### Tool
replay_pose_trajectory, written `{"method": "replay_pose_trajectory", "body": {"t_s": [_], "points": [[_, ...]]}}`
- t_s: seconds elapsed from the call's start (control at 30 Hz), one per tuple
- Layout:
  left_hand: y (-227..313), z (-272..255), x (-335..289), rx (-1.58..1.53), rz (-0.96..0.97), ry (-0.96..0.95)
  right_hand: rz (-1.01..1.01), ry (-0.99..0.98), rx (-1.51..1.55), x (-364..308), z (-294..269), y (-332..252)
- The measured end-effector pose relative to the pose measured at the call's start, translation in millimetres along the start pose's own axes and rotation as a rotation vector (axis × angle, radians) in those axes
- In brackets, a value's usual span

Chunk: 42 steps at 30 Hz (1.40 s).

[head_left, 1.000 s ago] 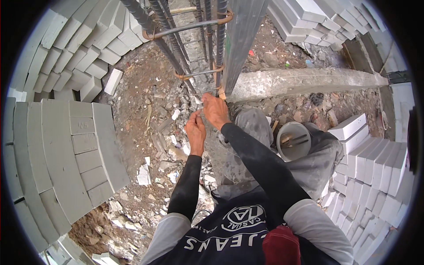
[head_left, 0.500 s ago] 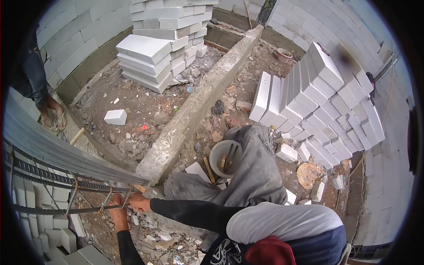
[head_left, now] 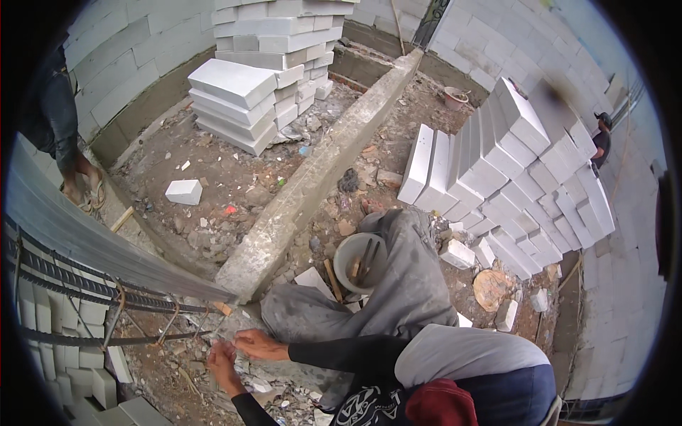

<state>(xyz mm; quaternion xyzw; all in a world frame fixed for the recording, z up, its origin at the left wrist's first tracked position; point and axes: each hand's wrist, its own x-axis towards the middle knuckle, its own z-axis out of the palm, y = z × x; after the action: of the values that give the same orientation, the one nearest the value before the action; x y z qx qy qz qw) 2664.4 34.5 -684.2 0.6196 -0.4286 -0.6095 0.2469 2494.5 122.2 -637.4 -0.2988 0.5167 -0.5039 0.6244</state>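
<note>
My left hand is closed, fingertips pinched together; whatever they hold is too small to make out. Close beside it on the right, my right hand has its fingers curled in, and their contents cannot be seen either. Both hands are just past the near end of a rebar cage, apart from it. Long ribbed bars joined by bent stirrups make up that cage, under a grey corrugated sheet. My knees, in grey trousers, are bent beside a pale bucket with long-handled tools inside.
A concrete beam runs diagonally across rubble-strewn ground. White blocks are stacked at the back and right; more blocks lie beneath the cage. One person in sandals stands at left, another at far right.
Both hands have come away from the end of the rebar cage, moving right and toward me. At far right, the other person has come more into view beside the block stack.
</note>
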Motion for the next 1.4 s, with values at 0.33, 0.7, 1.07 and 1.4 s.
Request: {"method": "replay_pose_trajectory", "body": {"t_s": [0.33, 0.7, 1.07, 1.4], "points": [[7, 23, 7, -0.828, -0.201, -0.140, -0.554, -0.447, -1.214, -69, -1, 10], [22, -6, -14, 0.010, 0.234, 0.197, -0.450, -0.871, -1.210, -117, 38, -16], [109, -27, 32, 1.100, 0.940, 0.193, 0.326, -0.094, 0.207, 76, 35, -50], [87, 0, 38, 0.803, 0.911, 0.192, 0.411, 0.066, 0.756, 84, 44, -19]]}}
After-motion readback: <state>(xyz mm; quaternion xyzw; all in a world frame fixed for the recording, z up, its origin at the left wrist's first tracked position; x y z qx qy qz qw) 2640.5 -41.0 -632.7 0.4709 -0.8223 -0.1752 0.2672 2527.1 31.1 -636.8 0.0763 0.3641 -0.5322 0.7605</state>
